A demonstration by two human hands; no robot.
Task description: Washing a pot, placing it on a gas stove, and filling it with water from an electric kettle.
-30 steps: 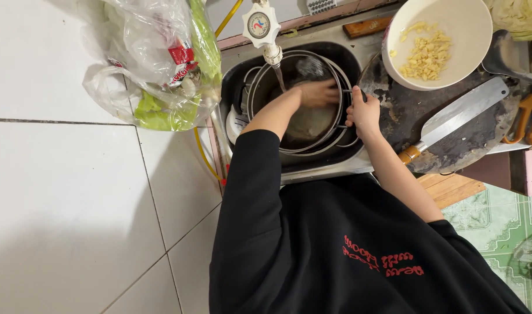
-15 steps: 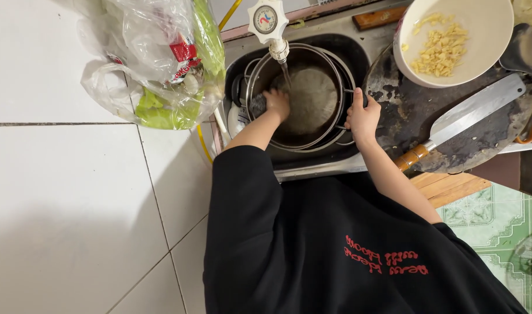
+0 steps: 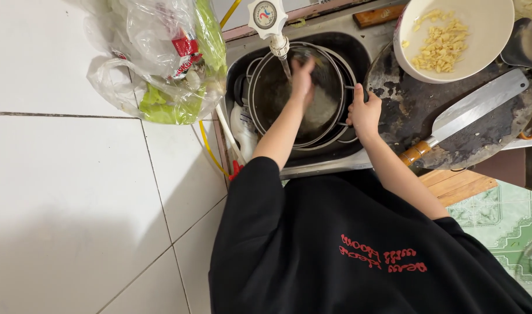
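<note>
From the head camera, the left hand (image 3: 302,74) reached into the round metal pot (image 3: 295,93) that sat in the dark sink basin (image 3: 359,55), under the thin stream from the white tap with a round dial (image 3: 268,17). Its fingers were bent over something dark and blurred, so whether it gripped anything could not be told. The right hand (image 3: 363,113) was closed on the pot's right rim, thumb on top, pinching the edge. The pot nearly filled the basin, with only a narrow gap to the basin wall on every side. A white plastic bottle (image 3: 243,125) stood wedged at the sink's left edge.

To the right, touching the sink, lay a round dark chopping block (image 3: 417,110) carrying a broad steel cleaver with a wooden handle (image 3: 469,113) and a white bowl of pale chopped pieces (image 3: 452,35). To the left, a clear plastic bag of green leaves (image 3: 167,64) rested on the white tiled floor (image 3: 62,192), which lay open and bare toward the lower left.
</note>
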